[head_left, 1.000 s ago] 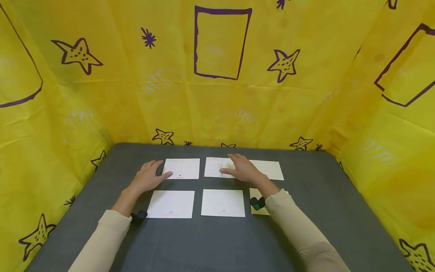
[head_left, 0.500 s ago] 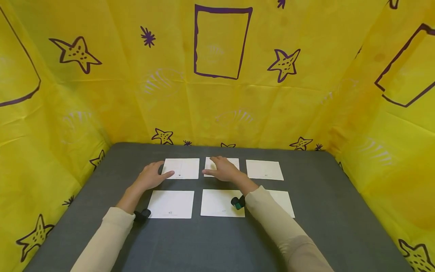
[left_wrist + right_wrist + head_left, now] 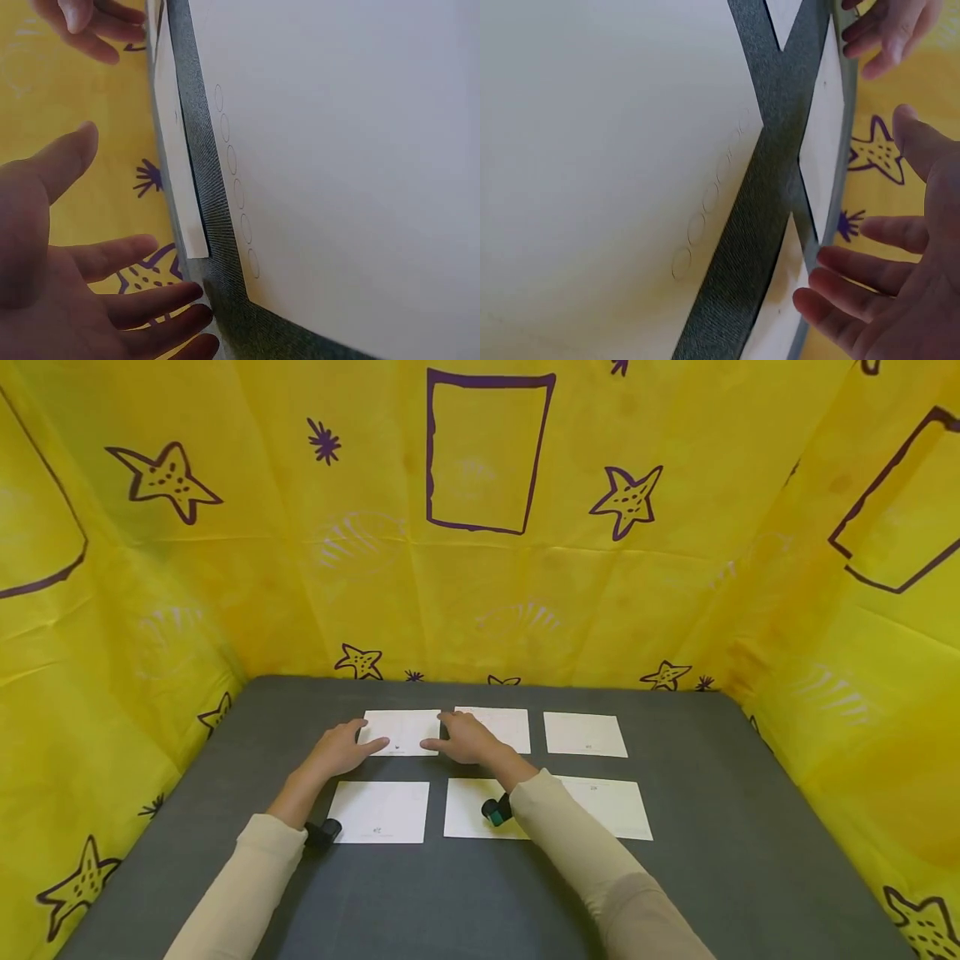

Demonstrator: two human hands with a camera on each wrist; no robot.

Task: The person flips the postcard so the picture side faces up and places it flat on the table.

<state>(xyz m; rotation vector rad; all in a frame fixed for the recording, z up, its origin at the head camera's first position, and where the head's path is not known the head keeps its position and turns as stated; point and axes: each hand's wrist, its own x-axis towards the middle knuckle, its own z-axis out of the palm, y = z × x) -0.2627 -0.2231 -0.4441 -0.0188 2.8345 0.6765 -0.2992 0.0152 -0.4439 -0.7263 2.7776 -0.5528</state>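
Observation:
My left hand (image 3: 341, 750) and right hand (image 3: 468, 739) stand at either side of the back-left white sheet (image 3: 401, 727), thumbs pointing toward each other over its lower part. The left fingertips are at its left edge; the right hand's are at its right edge, beside the back-middle sheet (image 3: 506, 724). Fingers of the left hand (image 3: 97, 300) look spread and loosely bent in the left wrist view. In the right wrist view the right hand (image 3: 900, 277) is likewise spread, holding nothing. Faint ovals line one edge of the near front-left sheet (image 3: 360, 150).
More white sheets lie in two rows on the dark grey table (image 3: 420, 902): back right (image 3: 585, 737), front left (image 3: 378, 806), front middle (image 3: 463, 806) and front right (image 3: 611, 806). The right forearm crosses the front row. A yellow patterned curtain (image 3: 480, 593) surrounds the table.
My right hand has moved left, from between the back-middle and back-right sheets to the back-left sheet's right edge. The left hand has shifted slightly right. The sheets stay in place.

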